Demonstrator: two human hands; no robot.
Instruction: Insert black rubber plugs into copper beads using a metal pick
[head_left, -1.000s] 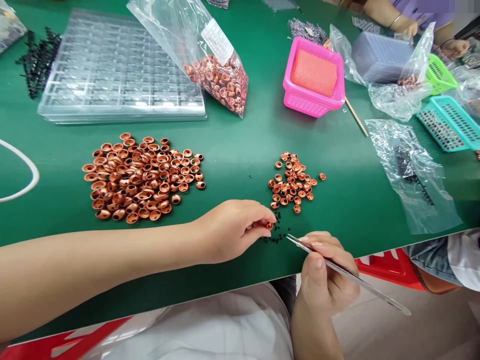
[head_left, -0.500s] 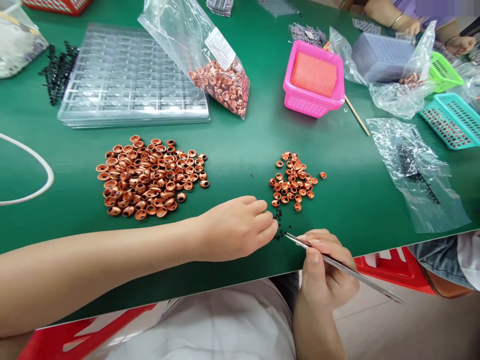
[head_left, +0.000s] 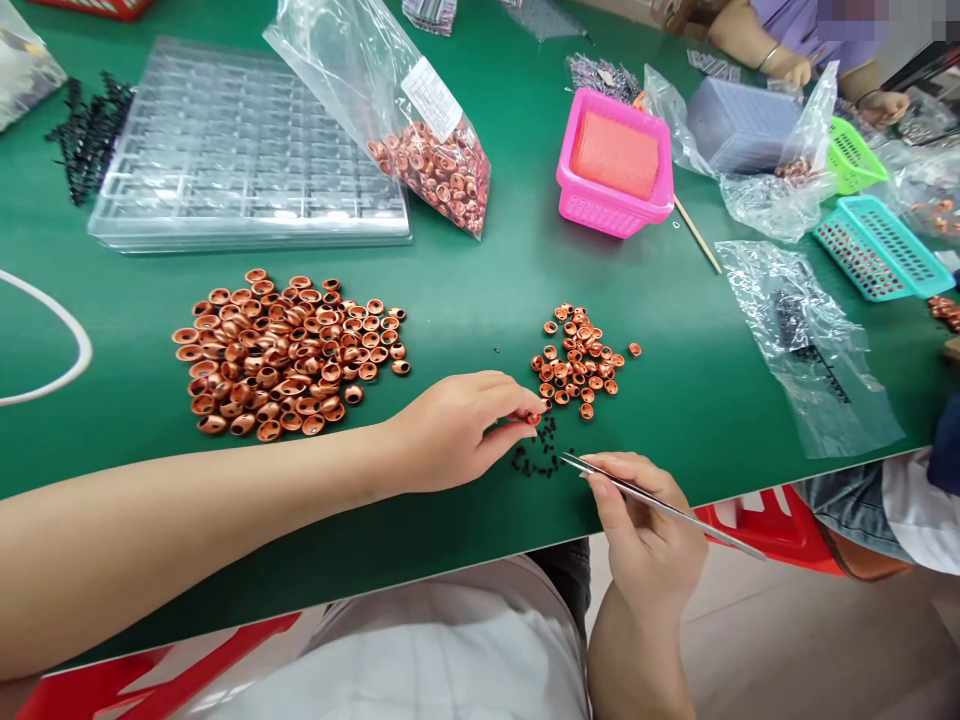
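Between thumb and fingertips my left hand [head_left: 469,430] pinches one small copper-coloured cup [head_left: 533,419] with a hole in it. This is just beside the smaller pile of copper cups [head_left: 581,350]. Under and beside those fingertips lie several tiny black pieces [head_left: 536,462] on the green table. My right hand [head_left: 649,520] is closed around a pair of metal tweezers [head_left: 660,505]. The tweezer tips point left, close to the black pieces; whether they grip one is too small to tell. A larger pile of copper cups [head_left: 289,355] lies beyond my left forearm.
Clear plastic trays [head_left: 247,160] are stacked at the back left, with a bag of copper cups [head_left: 442,170] against them. A pink basket [head_left: 615,205] holds a red block. Farther right are a clear bag [head_left: 814,350], a teal basket [head_left: 885,250] and a co-worker's hands [head_left: 795,70].
My left hand has turned and lifted slightly, and a copper cup now shows in its fingertips. More black pieces are uncovered. The tweezers have shifted a little left and up.
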